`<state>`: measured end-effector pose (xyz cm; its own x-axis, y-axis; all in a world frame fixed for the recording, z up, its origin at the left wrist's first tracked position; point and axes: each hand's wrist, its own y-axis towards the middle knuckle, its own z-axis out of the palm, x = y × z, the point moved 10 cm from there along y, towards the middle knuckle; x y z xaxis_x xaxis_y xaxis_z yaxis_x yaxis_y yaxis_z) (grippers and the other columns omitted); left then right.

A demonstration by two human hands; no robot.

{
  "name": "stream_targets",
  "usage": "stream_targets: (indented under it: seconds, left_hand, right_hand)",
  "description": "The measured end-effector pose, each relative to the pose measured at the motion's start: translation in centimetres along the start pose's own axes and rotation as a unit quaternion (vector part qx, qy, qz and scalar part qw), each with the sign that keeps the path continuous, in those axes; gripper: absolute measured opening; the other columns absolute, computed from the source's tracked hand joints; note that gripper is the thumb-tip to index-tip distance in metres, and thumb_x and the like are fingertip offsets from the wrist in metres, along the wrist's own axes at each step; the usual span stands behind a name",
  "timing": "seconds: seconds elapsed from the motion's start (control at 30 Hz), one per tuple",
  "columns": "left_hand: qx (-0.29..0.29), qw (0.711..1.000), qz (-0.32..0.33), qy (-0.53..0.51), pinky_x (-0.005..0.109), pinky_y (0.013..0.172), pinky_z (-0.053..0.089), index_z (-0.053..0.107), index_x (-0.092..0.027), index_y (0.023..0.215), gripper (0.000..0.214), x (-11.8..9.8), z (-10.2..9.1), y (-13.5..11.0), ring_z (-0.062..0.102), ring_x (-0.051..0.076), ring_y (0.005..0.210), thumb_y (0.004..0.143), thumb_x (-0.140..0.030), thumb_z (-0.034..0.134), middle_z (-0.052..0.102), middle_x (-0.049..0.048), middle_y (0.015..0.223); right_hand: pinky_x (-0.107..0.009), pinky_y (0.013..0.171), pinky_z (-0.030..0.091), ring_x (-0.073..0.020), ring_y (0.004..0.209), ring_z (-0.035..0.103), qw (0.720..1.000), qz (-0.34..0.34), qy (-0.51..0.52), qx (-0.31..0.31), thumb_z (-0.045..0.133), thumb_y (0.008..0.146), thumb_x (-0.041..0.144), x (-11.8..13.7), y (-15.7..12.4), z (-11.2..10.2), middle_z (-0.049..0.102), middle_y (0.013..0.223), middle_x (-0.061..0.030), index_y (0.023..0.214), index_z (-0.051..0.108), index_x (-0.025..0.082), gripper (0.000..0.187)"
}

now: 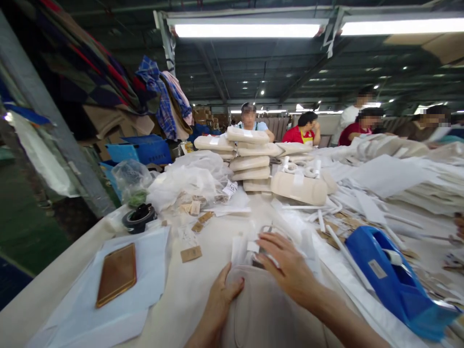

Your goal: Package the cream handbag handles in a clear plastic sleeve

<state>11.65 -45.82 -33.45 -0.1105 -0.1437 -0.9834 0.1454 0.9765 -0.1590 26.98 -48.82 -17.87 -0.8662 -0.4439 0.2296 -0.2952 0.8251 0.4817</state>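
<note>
A beige bag (pixel 266 309) stands close in front of me at the table's near edge, its lower part cut off by the frame. My left hand (pixel 225 292) grips its left upper edge, thumb on the near face. Across the top of the bag reaches my right hand (pixel 288 263), fingers stretched out and slightly bent over a white-wrapped part and something metallic. The right thumb and whatever lies under that palm are hidden. Clear plastic and white wrapping (pixel 237 249) show just behind the bag's top.
Stacked beige bags (pixel 250 166) rise at the back. A blue tape dispenser (pixel 393 280) stands right, among white tubes and brown tags. At left are a phone (pixel 118 273) on papers, a black tape roll (pixel 139 217) and plastic bags (pixel 188 179). Several people sit or stand beyond.
</note>
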Motion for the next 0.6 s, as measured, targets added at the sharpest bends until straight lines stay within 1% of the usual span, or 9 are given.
stream_targets:
  seconds: [0.07, 0.1, 0.17, 0.23, 0.33, 0.4, 0.47, 0.53, 0.6]
  left_hand:
    - [0.004, 0.999, -0.030, -0.038, 0.038, 0.108, 0.033, 0.036, -0.010, 0.141, 0.090, 0.4, 0.2, -0.2, 0.045, 0.030, 0.126, 0.065, -0.050, 0.064, 0.049, 0.0131, 0.138]
    - [0.007, 0.998, -0.039, -0.056, 0.037, 0.107, 0.035, 0.034, -0.010, 0.142, 0.092, 0.6, 0.5, -0.3, 0.047, 0.030, 0.125, 0.065, -0.049, 0.065, 0.050, 0.0129, 0.137]
    - [0.008, 0.996, -0.048, -0.076, 0.036, 0.105, 0.037, 0.034, -0.011, 0.143, 0.093, 0.8, 0.9, -0.6, 0.050, 0.029, 0.122, 0.064, -0.047, 0.066, 0.053, 0.0124, 0.134]
    - [0.002, 0.996, -0.053, -0.074, 0.036, 0.103, 0.039, 0.035, -0.012, 0.142, 0.091, 1.1, 1.1, -1.3, 0.052, 0.029, 0.119, 0.064, -0.047, 0.067, 0.055, 0.0125, 0.132]
    - [0.002, 0.998, -0.053, -0.040, 0.037, 0.105, 0.037, 0.038, -0.012, 0.140, 0.088, 0.9, 0.4, -2.5, 0.048, 0.029, 0.124, 0.067, -0.052, 0.065, 0.051, 0.0136, 0.136]
    - [-0.013, 0.999, -0.046, 0.000, 0.037, 0.105, 0.037, 0.040, -0.013, 0.139, 0.077, 0.0, -1.4, -2.6, 0.044, 0.028, 0.128, 0.077, -0.057, 0.055, 0.048, 0.0139, 0.139]
    - [-0.076, 0.992, -0.018, 0.100, 0.035, 0.100, 0.041, 0.045, -0.014, 0.135, 0.060, -1.8, -5.0, -1.7, 0.049, 0.025, 0.124, 0.087, -0.051, 0.042, 0.052, 0.0136, 0.135]
    - [-0.168, 0.950, 0.013, 0.262, 0.032, 0.095, 0.043, 0.055, -0.013, 0.123, 0.043, -4.4, -9.2, -0.4, 0.057, 0.023, 0.112, 0.089, -0.034, 0.042, 0.061, 0.0131, 0.122]
    - [-0.227, 0.913, 0.008, 0.338, 0.032, 0.097, 0.040, 0.062, -0.012, 0.107, 0.030, -5.8, -12.7, 1.3, 0.057, 0.024, 0.109, 0.084, -0.020, 0.044, 0.064, 0.0140, 0.113]
  right_hand:
    - [-0.041, 0.100, 0.046, -0.0246, 0.121, 0.054, 0.989, 0.119, -0.005, -0.090, 0.040, 0.092, 0.043, -5.4, -5.0, -2.5, 0.060, 0.128, -0.0148, 0.121, 0.059, 0.015, 0.045]
    - [-0.042, 0.098, 0.048, -0.0262, 0.123, 0.053, 0.976, 0.198, -0.012, -0.094, 0.039, 0.091, 0.046, -8.4, -7.6, -2.6, 0.057, 0.132, -0.0157, 0.126, 0.055, 0.014, 0.050]
    - [-0.042, 0.097, 0.049, -0.0277, 0.124, 0.052, 0.952, 0.303, -0.008, -0.038, 0.042, 0.088, 0.054, -12.7, -11.7, -0.8, 0.055, 0.135, -0.0134, 0.131, 0.051, 0.018, 0.057]
    - [-0.044, 0.102, 0.044, -0.0278, 0.126, 0.051, 0.942, 0.336, 0.009, 0.007, 0.040, 0.087, 0.057, -14.3, -13.7, 1.0, 0.055, 0.135, -0.0110, 0.130, 0.053, 0.019, 0.059]
    - [-0.044, 0.107, 0.039, -0.0275, 0.127, 0.049, 0.943, 0.326, 0.033, 0.055, 0.034, 0.087, 0.056, -14.2, -14.1, 2.8, 0.057, 0.134, -0.0091, 0.124, 0.058, 0.020, 0.057]
    - [-0.044, 0.106, 0.041, -0.0279, 0.124, 0.052, 0.955, 0.288, 0.029, 0.064, 0.035, 0.086, 0.050, -13.7, -13.7, 3.3, 0.059, 0.131, -0.0083, 0.116, 0.063, 0.023, 0.049]
    - [-0.043, 0.103, 0.044, -0.0281, 0.121, 0.055, 0.969, 0.240, 0.010, 0.060, 0.037, 0.082, 0.042, -13.4, -13.6, 3.6, 0.061, 0.129, -0.0069, 0.110, 0.067, 0.027, 0.044]
    - [-0.043, 0.100, 0.046, -0.0293, 0.120, 0.056, 0.978, 0.203, -0.014, 0.053, 0.038, 0.077, 0.035, -13.4, -13.8, 3.9, 0.061, 0.128, -0.0077, 0.110, 0.068, 0.026, 0.045]
    - [-0.045, 0.098, 0.048, -0.0311, 0.119, 0.056, 0.981, 0.184, -0.034, 0.050, 0.037, 0.075, 0.031, -13.4, -14.0, 4.2, 0.061, 0.128, -0.0096, 0.110, 0.069, 0.024, 0.048]
